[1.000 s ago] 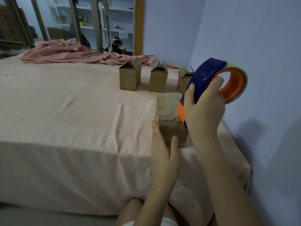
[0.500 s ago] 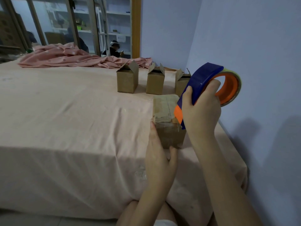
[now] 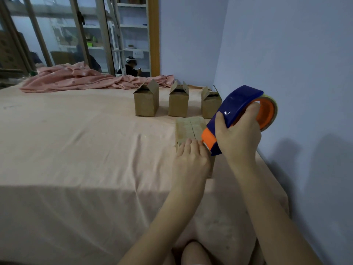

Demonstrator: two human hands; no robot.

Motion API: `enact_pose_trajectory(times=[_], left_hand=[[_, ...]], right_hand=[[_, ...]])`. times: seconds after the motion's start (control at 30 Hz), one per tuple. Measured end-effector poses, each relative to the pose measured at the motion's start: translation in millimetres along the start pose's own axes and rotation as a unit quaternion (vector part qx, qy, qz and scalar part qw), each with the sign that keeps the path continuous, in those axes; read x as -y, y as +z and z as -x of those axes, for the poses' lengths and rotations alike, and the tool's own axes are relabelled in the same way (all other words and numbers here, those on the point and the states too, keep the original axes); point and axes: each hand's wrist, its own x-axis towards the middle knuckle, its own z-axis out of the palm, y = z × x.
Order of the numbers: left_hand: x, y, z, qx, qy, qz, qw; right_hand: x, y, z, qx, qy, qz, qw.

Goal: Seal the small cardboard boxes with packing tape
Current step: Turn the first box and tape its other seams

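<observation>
Tape dispenser (image 3: pixel 238 115) position governs the coming stroke: your right hand (image 3: pixel 237 138) grips its blue body with the fingers curled round it, and the orange nose sits at the near right edge of the closed box (image 3: pixel 188 129), touching or just above the top; which of the two cannot be told. The center seam of that box runs near to far, and this is the long axis the tape has to follow. From the nose, the untaped length of seam lies toward the far side. Your left hand (image 3: pixel 191 159) rests on the near end of the box top, fingers straight and laid flat, just left of the nose, so it is the nearer hand for pinning the tape end. Judged from this layout, a pull along the seam toward the far edge is the likely next stroke.

Three open boxes (image 3: pixel 146 104) stand in a row beyond the closed one, flaps raised, well apart from both hands and not yet sealed. All four stand on a tabletop (image 3: pixel 76 140) covered in pink cloth, near its right edge. A bunched pink fabric (image 3: pixel 80 79) lies along the far side. A blue wall (image 3: pixel 286 54) closes the right; glass panels and shelving stand behind.
</observation>
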Motion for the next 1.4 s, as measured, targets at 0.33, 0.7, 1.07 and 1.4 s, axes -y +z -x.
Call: enact_pose_trajectory(times=[0.33,0.7,1.07,1.4], left_hand=[[5,-1,-1,0.000,0.033,-0.038,0.999],[13,-5,-6,-0.009,0.061,-0.024,0.998],[46,-18,1,0.024,-0.009,-0.027,0.999],[30,-8,-3,0.086,-0.001,-0.085,0.993]], right_hand=[[-25,-11,-9,-0.048,0.135,-0.176,0.974],[-52,-7,-9,-0.091,0.268,-0.253,0.925],[-35,29,19,-0.022,0.318,-0.246,0.915],[-21,30,22,-0.030,0.291,-0.251,0.923]])
